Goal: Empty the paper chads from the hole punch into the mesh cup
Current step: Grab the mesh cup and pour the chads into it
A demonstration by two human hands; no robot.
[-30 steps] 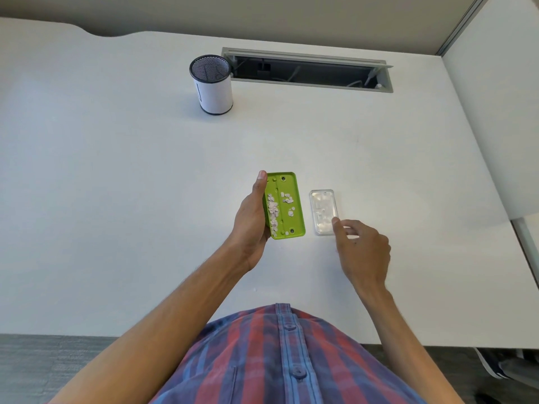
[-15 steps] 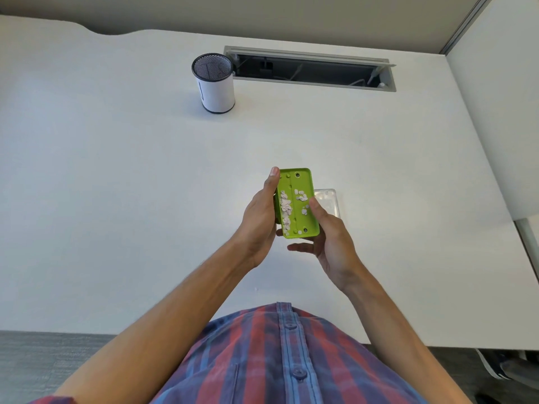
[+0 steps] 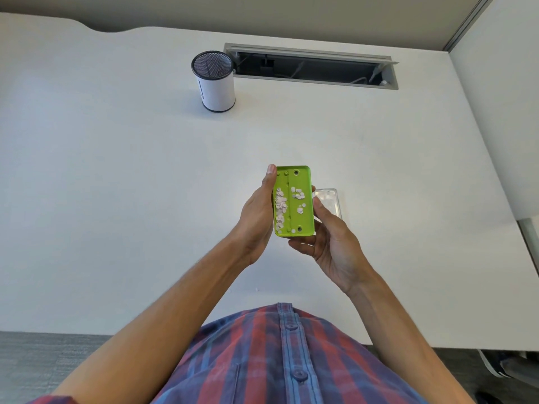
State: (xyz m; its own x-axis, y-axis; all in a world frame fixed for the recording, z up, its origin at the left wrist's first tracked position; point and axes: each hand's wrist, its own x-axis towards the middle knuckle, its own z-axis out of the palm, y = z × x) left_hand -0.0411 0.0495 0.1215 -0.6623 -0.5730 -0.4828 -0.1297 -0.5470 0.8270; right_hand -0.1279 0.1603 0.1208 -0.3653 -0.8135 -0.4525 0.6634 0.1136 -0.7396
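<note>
The green hole punch is held upside down above the white desk, its open underside facing me with several white paper chads lying in it. My left hand grips its left edge, thumb along the side. My right hand cups its right edge and near corner. The clear plastic chad cover lies flat on the desk just right of the punch, partly hidden by my right hand. The mesh cup, black mesh with a white wrap, stands upright far back on the desk, well apart from both hands.
An open cable slot runs along the desk's back, right beside the cup. A white partition wall borders the desk on the right. The desk's near edge lies just before my plaid shirt.
My right hand left the clear cover on the desk and took hold of the punch's right side. The punch has been lifted slightly and now sits in both hands.
</note>
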